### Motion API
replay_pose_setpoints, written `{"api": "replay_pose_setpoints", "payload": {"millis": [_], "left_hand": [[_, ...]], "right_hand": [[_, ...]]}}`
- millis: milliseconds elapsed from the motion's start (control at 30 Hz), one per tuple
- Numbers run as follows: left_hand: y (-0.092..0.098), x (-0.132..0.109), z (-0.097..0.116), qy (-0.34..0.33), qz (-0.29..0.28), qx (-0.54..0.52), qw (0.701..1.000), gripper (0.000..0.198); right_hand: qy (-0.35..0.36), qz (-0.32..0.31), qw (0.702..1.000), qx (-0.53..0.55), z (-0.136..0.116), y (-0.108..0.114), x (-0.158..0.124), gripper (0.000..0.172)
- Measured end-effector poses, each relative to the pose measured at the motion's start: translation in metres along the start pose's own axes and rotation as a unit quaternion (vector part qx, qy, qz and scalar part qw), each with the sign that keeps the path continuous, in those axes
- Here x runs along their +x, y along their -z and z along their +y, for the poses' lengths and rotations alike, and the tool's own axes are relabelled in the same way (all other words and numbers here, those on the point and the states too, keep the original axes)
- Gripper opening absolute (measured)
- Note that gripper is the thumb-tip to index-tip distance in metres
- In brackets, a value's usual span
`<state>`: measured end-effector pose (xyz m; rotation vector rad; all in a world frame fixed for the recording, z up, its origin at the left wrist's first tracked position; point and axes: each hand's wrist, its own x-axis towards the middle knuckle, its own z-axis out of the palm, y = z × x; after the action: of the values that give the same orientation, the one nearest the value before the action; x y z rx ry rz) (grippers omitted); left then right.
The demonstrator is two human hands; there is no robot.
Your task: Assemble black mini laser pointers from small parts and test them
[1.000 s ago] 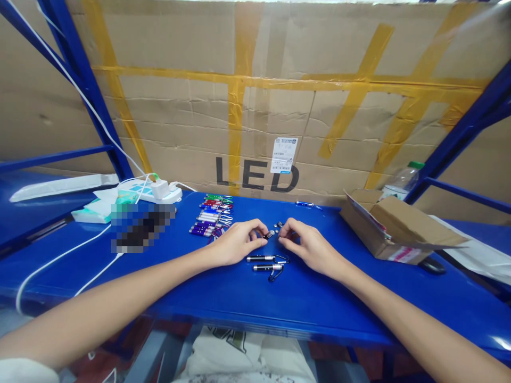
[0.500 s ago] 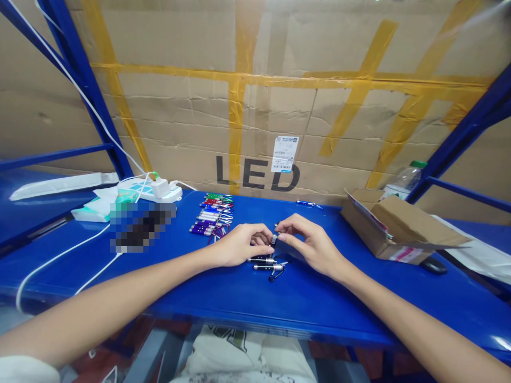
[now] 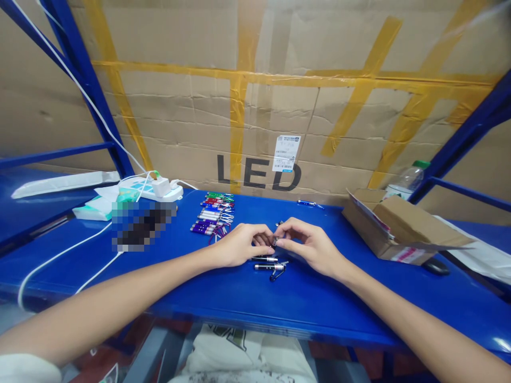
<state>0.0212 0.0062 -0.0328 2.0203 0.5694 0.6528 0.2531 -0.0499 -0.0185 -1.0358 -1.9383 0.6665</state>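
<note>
My left hand (image 3: 245,244) pinches a small black keychain flashlight, mostly hidden by the fingers; its silver end (image 3: 275,242) sticks out to the right. Thumb and fingertips of my right hand (image 3: 313,244) close on that silver end. Just below the hands, two black flashlights (image 3: 266,267) with silver ends lie on the blue table (image 3: 223,303), one partly under my left hand. A black strap (image 3: 278,273) is beside the nearer one. Behind my left wrist lies a row of green, red, blue, silver and purple flashlights (image 3: 209,215) with clips and cords.
One blue flashlight (image 3: 307,203) lies at the back edge. To the right are an open cardboard box (image 3: 379,234), a black computer mouse (image 3: 436,266) and a plastic bottle (image 3: 409,181). At left are a power strip (image 3: 175,190), white cables, a tissue pack (image 3: 93,208) and a blurred-out object.
The fingertips of my right hand have come in to the left and closed on the silver end of the flashlight. My left hand has stayed nearly still. The view has shifted slightly.
</note>
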Motion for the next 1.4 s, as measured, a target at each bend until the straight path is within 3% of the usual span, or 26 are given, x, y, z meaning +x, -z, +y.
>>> {"api": "replay_pose_setpoints", "payload": {"millis": [467, 1033, 1233, 1400], "left_hand": [[-0.001, -0.002, 0.002, -0.019, 0.01, 0.061, 0.998, 0.014], [-0.001, -0.002, 0.002, -0.023, 0.017, 0.065, 0.997, 0.017], [0.002, -0.003, 0.007, -0.069, 0.047, 0.122, 0.989, 0.011], [0.004, -0.005, 0.012, -0.124, 0.071, 0.163, 0.976, 0.009]], "right_hand": [[-0.029, 0.005, 0.999, 0.035, -0.002, -0.003, 0.001, 0.033], [-0.014, 0.0, 1.0, 0.012, -0.002, -0.001, 0.0, 0.031], [-0.009, 0.024, 1.0, 0.009, 0.002, 0.0, 0.001, 0.028], [-0.014, 0.063, 0.995, -0.073, 0.009, 0.002, 0.002, 0.02]]}}
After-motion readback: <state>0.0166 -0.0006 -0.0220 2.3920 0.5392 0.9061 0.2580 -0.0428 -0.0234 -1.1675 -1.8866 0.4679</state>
